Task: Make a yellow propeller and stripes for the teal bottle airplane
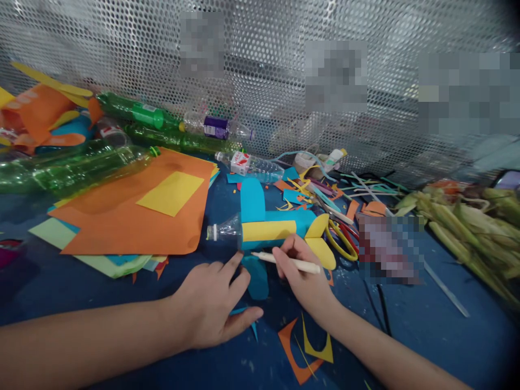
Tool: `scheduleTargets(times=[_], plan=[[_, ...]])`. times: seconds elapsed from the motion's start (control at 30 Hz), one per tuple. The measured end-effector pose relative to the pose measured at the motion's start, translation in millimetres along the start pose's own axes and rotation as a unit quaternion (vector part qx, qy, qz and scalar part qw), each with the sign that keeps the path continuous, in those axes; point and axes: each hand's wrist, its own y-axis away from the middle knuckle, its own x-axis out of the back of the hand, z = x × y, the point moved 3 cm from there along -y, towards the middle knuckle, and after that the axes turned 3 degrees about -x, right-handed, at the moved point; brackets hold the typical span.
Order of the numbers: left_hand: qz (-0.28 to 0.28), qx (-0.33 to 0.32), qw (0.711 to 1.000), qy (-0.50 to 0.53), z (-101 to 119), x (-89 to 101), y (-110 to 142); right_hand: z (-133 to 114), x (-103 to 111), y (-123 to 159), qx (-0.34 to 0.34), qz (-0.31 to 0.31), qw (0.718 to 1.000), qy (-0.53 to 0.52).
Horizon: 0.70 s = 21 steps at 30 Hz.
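In front of me lies a clear plastic bottle [227,230] on its side, wrapped in blue paper with a yellow strip [268,231] along it. Blue wing shapes stick out on both sides, and yellow tail pieces [319,244] sit at the right end. My right hand [303,271] is closed around a white marker [300,264], its tip at the bottle's near side by the lower blue wing [258,279]. With fingers spread, my left hand [211,300] rests by that wing, its index fingertip close to the bottle.
Stacked coloured paper [179,235] lies left, with green bottles [93,168] behind. Scissors with yellow handles [341,241] and paper scraps are to the right. Corn husks [471,233] lie far right. A perforated metal panel [268,70] rises at the back. Orange and yellow offcuts [290,357] lie nearest me.
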Motion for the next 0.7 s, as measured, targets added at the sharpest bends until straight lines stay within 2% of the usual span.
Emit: scheduleTargets(times=[0.1,0.27,0.43,0.7], plan=[[0.009,-0.001,1.000,0.001,0.3,-0.1,-0.3,-1.0,0.1,0.7,-0.008,-0.016,0.999,-0.035],[0.016,-0.007,1.000,-0.004,0.7,1.2,-0.1,-3.5,-2.4,1.0,-0.011,-0.057,0.998,-0.012],[0.013,-0.007,1.000,-0.012,1.6,2.3,0.7,-0.4,-2.8,-0.8,-0.038,-0.039,0.998,0.009],[0.014,-0.008,1.000,-0.018,1.7,1.2,-0.5,0.3,-5.1,-1.2,-0.056,-0.045,0.997,0.010]])
